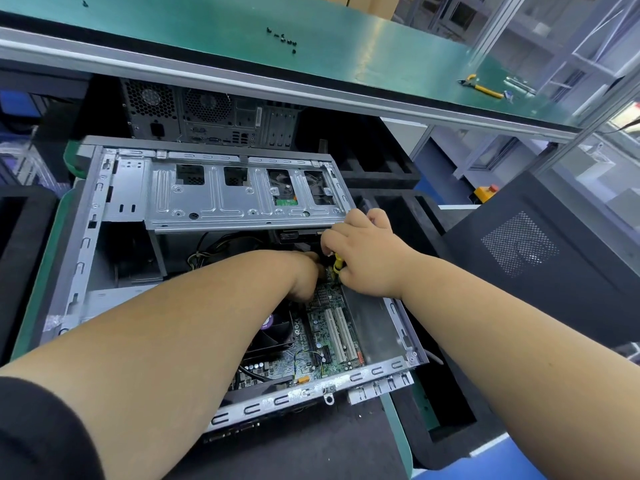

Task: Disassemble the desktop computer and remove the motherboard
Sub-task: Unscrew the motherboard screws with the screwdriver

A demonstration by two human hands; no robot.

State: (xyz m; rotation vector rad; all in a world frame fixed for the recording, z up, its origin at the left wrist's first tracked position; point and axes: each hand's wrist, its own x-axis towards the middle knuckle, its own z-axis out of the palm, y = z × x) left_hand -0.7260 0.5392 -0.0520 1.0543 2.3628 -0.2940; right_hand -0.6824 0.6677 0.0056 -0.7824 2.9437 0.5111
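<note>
An open grey computer case point(86, 244) lies on its side, with its drive cage point(242, 199) across the top. Inside lies the green motherboard point(322, 337) with white slots and a black fan point(273, 334). My right hand point(367, 254) grips a yellow and black screwdriver point(337, 266) held upright over the board's far end, under the drive cage edge. My left hand point(304, 275) reaches in beside the screwdriver, its fingers curled down near the tip and mostly hidden. What those fingers touch is hidden.
A second computer tower point(207, 112) stands behind the case under a green shelf point(242, 32). Several small screws point(282, 38) lie on the shelf, with yellow-handled pliers point(479, 86) at its right. A black side panel point(540, 258) leans at the right. Black foam trays surround the case.
</note>
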